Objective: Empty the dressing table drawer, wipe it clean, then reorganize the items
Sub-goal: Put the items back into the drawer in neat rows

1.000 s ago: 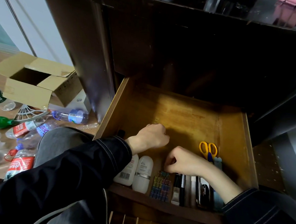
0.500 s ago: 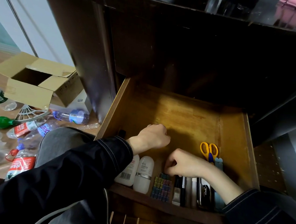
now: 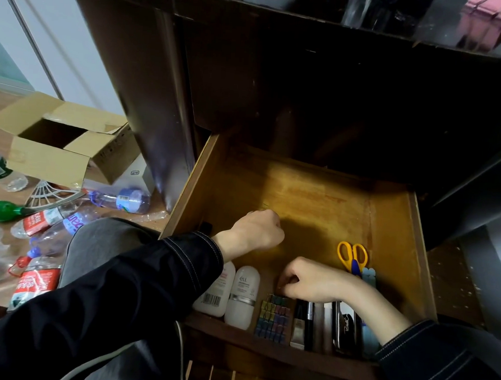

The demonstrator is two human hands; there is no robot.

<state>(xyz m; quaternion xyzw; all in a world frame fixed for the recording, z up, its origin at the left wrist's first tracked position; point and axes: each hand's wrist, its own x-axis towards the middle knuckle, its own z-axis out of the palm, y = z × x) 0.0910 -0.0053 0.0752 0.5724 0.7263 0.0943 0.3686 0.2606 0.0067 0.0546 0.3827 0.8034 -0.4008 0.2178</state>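
— Where was the drawer?
— The drawer (image 3: 415, 256) stood pulled out of the dark dressing table (image 3: 166, 104); along its front lay two white bottles (image 3: 242, 298), coloured binder clips (image 3: 274, 317), pens (image 3: 309, 323) and yellow scissors (image 3: 352, 254).
— The hands?
— The right hand (image 3: 311, 283) was curled above the binder clips, seemingly pinching one; the left hand (image 3: 256, 230) rested mid-drawer, fingers curled under; whether it held anything, I couldn't tell.
— Beyond?
— A cardboard box (image 3: 50, 156); plastic bottles (image 3: 35, 280) on the floor.

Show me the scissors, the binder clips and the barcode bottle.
Yellow-handled scissors (image 3: 352, 257): head view, where the handle loops meet.
Binder clips (image 3: 274, 316): head view, centre of the coloured cluster.
White barcode bottle (image 3: 215, 286): head view, body above the barcode.
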